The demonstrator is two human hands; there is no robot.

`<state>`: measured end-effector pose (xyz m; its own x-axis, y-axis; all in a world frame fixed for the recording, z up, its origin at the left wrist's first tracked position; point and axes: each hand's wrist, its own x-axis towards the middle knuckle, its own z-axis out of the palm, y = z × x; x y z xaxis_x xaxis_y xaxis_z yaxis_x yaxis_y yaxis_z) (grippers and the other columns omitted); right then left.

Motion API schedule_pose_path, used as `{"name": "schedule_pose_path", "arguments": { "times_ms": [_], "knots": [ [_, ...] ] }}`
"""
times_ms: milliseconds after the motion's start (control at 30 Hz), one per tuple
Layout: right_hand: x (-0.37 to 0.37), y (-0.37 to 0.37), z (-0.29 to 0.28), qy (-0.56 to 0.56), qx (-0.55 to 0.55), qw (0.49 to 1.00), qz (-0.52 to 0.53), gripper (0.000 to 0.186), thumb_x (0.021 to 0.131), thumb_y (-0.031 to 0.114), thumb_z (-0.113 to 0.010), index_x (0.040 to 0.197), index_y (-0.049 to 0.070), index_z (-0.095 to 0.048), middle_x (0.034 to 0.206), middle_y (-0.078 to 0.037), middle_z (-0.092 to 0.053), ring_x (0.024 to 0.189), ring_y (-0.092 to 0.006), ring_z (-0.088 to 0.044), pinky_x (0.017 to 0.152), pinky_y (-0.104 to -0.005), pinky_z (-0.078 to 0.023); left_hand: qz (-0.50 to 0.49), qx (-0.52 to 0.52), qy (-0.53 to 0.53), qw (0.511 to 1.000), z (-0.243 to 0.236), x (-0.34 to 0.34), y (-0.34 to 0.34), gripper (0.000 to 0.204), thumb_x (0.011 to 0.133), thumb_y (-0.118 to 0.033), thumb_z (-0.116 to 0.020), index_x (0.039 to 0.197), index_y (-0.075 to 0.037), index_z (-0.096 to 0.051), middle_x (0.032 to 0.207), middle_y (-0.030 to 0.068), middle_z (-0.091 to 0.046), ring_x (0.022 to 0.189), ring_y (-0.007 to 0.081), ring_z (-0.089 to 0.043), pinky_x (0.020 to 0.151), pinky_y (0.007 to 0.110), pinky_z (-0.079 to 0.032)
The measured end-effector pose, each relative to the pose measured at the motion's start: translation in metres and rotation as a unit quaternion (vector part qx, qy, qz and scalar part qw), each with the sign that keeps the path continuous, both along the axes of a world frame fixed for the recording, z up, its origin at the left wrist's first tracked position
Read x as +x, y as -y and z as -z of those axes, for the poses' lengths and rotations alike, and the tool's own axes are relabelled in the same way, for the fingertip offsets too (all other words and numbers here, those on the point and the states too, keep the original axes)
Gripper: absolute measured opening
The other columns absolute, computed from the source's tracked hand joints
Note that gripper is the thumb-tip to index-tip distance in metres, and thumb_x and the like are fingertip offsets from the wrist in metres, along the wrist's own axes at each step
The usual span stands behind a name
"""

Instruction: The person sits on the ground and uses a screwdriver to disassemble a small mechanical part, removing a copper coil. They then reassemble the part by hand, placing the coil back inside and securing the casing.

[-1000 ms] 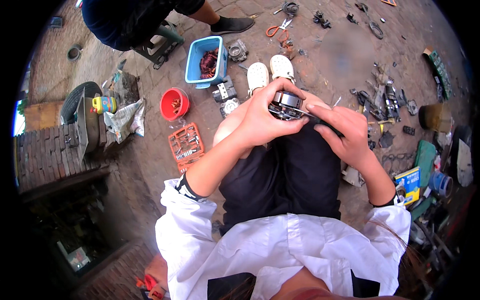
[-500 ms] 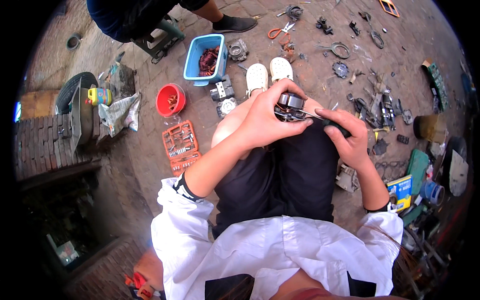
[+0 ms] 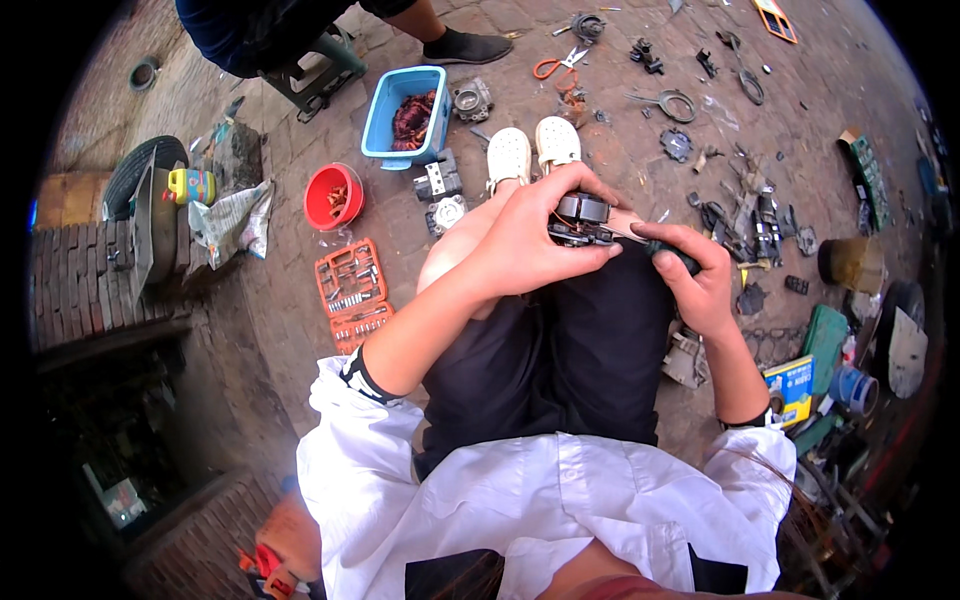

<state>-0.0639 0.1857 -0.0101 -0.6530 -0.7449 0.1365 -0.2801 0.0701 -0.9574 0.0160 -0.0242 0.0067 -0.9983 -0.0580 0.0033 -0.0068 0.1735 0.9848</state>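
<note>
Above my knees, my left hand (image 3: 525, 245) grips a cylindrical metal part (image 3: 582, 217) with a silvery band and dark lower workings, thumb under it and fingers curled over its top. My right hand (image 3: 700, 285) is closed on a screwdriver (image 3: 670, 257) with a dark green-black handle; its thin shaft points left to the part, but whether the tip touches it is too small to tell. My dark trousers (image 3: 590, 360) and white clogs (image 3: 557, 140) show beneath and beyond the part.
A seated person (image 3: 230, 30) is at top left. Around me lie a blue tub (image 3: 370, 130) of copper-red coils, a red bucket (image 3: 310, 195), an orange socket set (image 3: 350, 285), orange-handled scissors (image 3: 548, 68), scattered metal parts (image 3: 768, 225) and a blue-yellow box (image 3: 795, 385). A brick ledge (image 3: 85, 285) stands left.
Over the last second both hands and the part shift slightly relative to my lap; my right hand has moved a little down and away from the part, showing more of the screwdriver.
</note>
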Motion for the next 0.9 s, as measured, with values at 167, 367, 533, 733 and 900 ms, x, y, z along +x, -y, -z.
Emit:
{"name": "schedule_pose_path", "arguments": {
  "times_ms": [167, 367, 533, 733, 900],
  "knots": [
    [0.001, 0.001, 0.0, -0.007, 0.0, 1.0, 0.005, 0.025, 0.085, 0.012, -0.059, 0.105, -0.001, -0.064, 0.101, -0.011, -0.067, 0.096, -0.0177, -0.063, 0.085, -0.0285, -0.046, -0.019, 0.003, -0.039, 0.999, 0.008, -0.001, -0.002, 0.037, 0.065, -0.011, -0.075, 0.096, -0.002, -0.058, 0.085, 0.005, -0.059, 0.08, 0.0117, -0.056, 0.073, 0.026, -0.046],
    [0.001, 0.003, -0.002, -0.027, 0.013, 1.0, 0.004, 0.023, 0.084, 0.009, -0.06, 0.104, -0.001, -0.064, 0.099, -0.012, -0.068, 0.093, -0.0183, -0.064, 0.083, -0.0288, -0.047, -0.008, -0.009, 0.014, 1.0, 0.01, 0.0, 0.001, 0.035, 0.066, -0.013, -0.076, 0.094, -0.002, -0.058, 0.08, 0.0037, -0.059, 0.077, 0.0105, -0.056, 0.069, 0.026, -0.045],
    [0.004, 0.006, -0.003, -0.079, 0.022, 0.996, 0.023, 0.021, 0.081, 0.006, -0.061, 0.101, -0.001, -0.065, 0.094, -0.013, -0.068, 0.088, -0.0214, -0.066, 0.08, -0.0296, -0.049, -0.009, -0.018, 0.024, 1.0, 0.014, -0.002, 0.003, 0.035, 0.066, -0.014, -0.076, 0.094, -0.002, -0.058, 0.078, 0.0037, -0.059, 0.074, 0.01, -0.055, 0.067, 0.026, -0.045],
    [0.002, 0.009, -0.011, -0.19, 0.049, 0.98, 0.011, 0.02, 0.076, 0.005, -0.066, 0.096, 0.001, -0.067, 0.088, -0.013, -0.069, 0.079, -0.0256, -0.067, 0.071, -0.0307, -0.05, -0.026, -0.054, 0.051, 0.997, 0.02, 0.0, 0.002, 0.034, 0.067, -0.013, -0.076, 0.094, -0.002, -0.058, 0.077, 0.0028, -0.059, 0.071, 0.009, -0.055, 0.065, 0.024, -0.045],
    [-0.002, 0.011, -0.009, -0.187, 0.016, 0.982, 0.001, 0.02, 0.075, 0.005, -0.067, 0.095, 0.002, -0.067, 0.087, -0.013, -0.068, 0.077, -0.0258, -0.067, 0.068, -0.0309, -0.05, 0.002, -0.034, 0.048, 0.998, 0.012, 0.0, 0.006, 0.034, 0.067, -0.008, -0.075, 0.095, -0.002, -0.056, 0.082, 0.0008, -0.06, 0.076, 0.0053, -0.055, 0.067, 0.021, -0.045]
  ]
}}
